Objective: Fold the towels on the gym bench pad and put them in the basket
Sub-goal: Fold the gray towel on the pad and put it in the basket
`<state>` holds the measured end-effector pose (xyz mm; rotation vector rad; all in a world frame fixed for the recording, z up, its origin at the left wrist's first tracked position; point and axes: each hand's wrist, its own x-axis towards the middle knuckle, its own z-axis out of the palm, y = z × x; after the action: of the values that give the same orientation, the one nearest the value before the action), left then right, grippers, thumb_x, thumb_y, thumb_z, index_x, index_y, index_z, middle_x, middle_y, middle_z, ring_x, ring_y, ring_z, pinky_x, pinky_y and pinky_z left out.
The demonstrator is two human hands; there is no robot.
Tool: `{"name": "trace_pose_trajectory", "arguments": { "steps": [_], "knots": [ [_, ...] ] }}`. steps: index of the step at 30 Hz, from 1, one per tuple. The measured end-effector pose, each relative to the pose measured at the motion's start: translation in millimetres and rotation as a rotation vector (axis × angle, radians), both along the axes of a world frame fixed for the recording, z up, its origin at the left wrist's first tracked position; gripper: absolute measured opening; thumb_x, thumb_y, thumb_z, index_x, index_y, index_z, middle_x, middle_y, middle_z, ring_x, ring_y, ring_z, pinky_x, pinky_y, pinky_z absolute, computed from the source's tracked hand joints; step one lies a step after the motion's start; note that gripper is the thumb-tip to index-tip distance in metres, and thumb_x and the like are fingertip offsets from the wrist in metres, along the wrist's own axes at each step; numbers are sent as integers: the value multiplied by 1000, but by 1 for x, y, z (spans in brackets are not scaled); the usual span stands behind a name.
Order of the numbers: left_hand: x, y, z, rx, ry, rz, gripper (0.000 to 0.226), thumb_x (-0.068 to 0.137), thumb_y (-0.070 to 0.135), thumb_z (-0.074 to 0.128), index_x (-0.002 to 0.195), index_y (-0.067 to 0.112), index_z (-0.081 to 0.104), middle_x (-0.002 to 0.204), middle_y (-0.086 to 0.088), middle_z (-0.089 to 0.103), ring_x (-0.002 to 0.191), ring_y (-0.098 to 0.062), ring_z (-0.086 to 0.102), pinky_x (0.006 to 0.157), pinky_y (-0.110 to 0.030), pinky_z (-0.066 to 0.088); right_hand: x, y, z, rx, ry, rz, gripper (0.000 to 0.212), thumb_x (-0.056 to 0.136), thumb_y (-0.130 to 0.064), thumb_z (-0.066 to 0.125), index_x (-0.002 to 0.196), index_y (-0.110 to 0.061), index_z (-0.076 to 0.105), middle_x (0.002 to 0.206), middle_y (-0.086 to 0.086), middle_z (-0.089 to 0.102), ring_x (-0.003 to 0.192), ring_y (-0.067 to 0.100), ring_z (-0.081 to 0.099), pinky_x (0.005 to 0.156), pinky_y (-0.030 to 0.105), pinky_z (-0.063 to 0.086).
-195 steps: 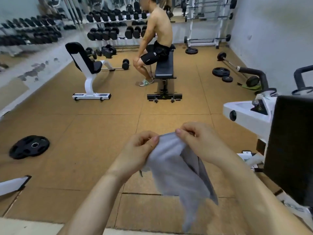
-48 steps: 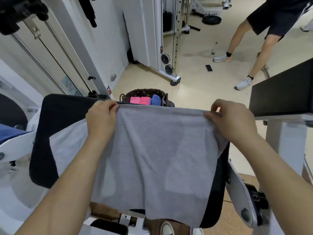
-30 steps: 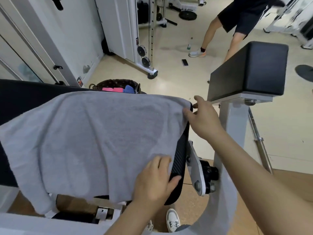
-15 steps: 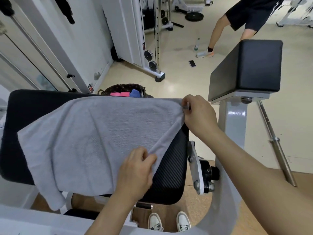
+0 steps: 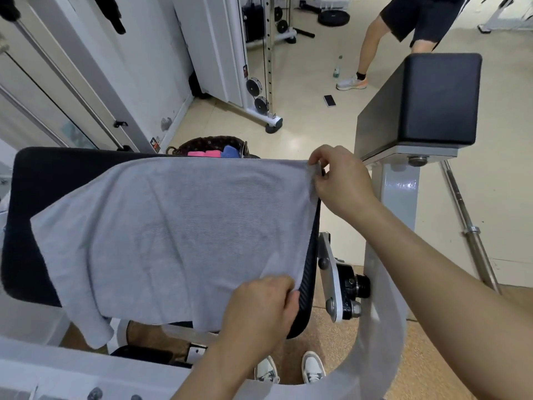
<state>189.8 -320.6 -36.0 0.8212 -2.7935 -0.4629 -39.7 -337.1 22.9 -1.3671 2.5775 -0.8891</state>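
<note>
Fingers (image 5: 320,155) of the right hand (image 5: 341,181) and the left hand (image 5: 259,310) pinch the two right corners of the gray towel (image 5: 178,232) spread on the bench pad (image 5: 57,174), so the first fold seems next: lift both corners over to the left.

A towel (image 5: 178,232) lies spread on the worktop (image 5: 57,174), its near edge hanging over the front. The right grip (image 5: 340,180) pinches the corner at the worktop's far right, and the left grip (image 5: 265,307) pinches the one at its near right. A basket (image 5: 202,142) sits behind the worktop, and a raised pad (image 5: 432,99) stands to the worktop's right.
</note>
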Motion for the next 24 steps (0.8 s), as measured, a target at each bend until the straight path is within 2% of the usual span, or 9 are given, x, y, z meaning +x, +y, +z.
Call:
{"name": "trace_pose_trajectory", "arguments": {
  "steps": [3,6,8,10,12,15,19,24],
  "knots": [
    [-6,1,-8,104,-46,-58,27,87,43,45,77,22,59,69,4,62,64,-17,59,57,-32,50,3,4,1,58,102,21,27,82,-5,52,104,-17,62,106,5,52,92,27,53,66,33,43],
    [-5,-2,-15,48,-5,-87,25,86,41,47,101,28,62,79,8,56,69,-13,57,48,-29,47,9,5,5,51,267,69,33,76,0,55,108,-9,64,114,12,51,104,32,47,66,37,45],
    [-4,-6,-21,4,-71,-84,38,86,41,49,123,32,51,88,5,49,77,-15,54,48,-29,44,12,4,5,51,309,175,34,77,0,55,110,-6,63,116,15,51,101,35,49,67,41,48],
    [-1,-8,-23,34,-101,-97,46,89,39,51,133,35,38,96,4,44,85,-17,52,56,-31,45,15,5,3,109,323,274,32,82,-4,51,112,-5,62,115,15,52,97,36,52,68,43,49],
    [3,-10,-23,112,-14,-110,43,91,37,50,133,36,40,100,5,45,86,-15,52,62,-31,47,16,4,3,192,341,283,32,84,-9,47,113,-8,60,113,14,52,98,35,51,69,41,49],
    [18,-22,-11,268,181,-3,31,92,34,49,121,31,58,99,11,56,82,-7,56,69,-28,50,23,-6,13,253,364,218,32,84,-13,46,113,-11,59,111,10,54,96,33,53,66,36,47],
    [68,-63,8,309,356,297,21,93,20,60,110,30,69,92,20,60,81,0,58,69,-5,41,53,-46,31,182,264,311,31,89,-14,49,117,-17,62,114,5,57,101,27,54,73,34,44],
    [148,-125,14,290,380,719,23,95,17,57,113,28,66,94,15,58,83,4,54,68,-2,37,124,-113,36,168,114,563,29,93,-21,51,120,-20,63,120,-1,61,105,18,59,88,32,45]
  ]
}}
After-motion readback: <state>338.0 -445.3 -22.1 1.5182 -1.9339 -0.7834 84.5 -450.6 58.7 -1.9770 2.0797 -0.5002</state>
